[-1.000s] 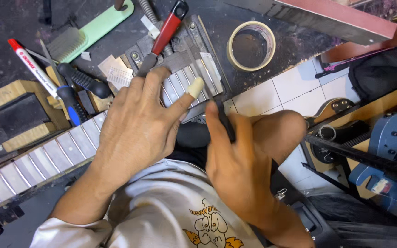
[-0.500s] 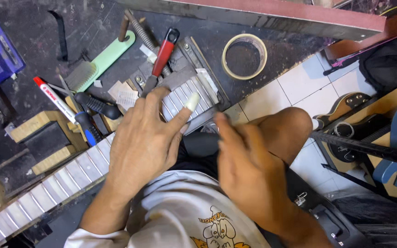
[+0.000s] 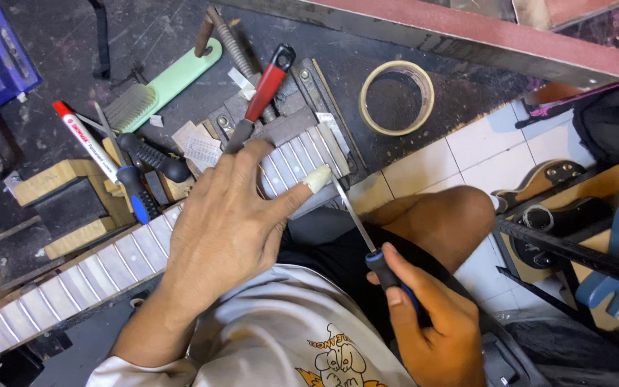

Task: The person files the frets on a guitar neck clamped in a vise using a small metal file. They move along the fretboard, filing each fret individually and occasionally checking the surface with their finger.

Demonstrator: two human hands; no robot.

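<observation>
My left hand [image 3: 223, 222] lies flat on a long fretboard [image 3: 102, 265] that runs from the lower left to the upper middle, its frets taped over in pale strips. The thumb wears a pale tape wrap and rests near the fretboard's upper end [image 3: 302, 154]. My right hand [image 3: 431, 322] grips the dark handle of a thin metal file [image 3: 352, 215], whose tip reaches the fretboard edge beside my left thumb. My bare knee [image 3: 453, 215] sits under the file.
A roll of tape [image 3: 395, 97] lies on the dark mat at upper right. Red-handled pliers [image 3: 263, 93], a green-handled brush [image 3: 159, 89], a red-capped marker [image 3: 84, 136], blue-handled tools [image 3: 134, 193] and wooden blocks [image 3: 59, 179] crowd the left. A guitar body [image 3: 546, 179] lies right.
The right hand has drawn back toward my body and now holds the thin file out to the fretboard edge. The left hand stays on the fretboard. The camera view has shifted.
</observation>
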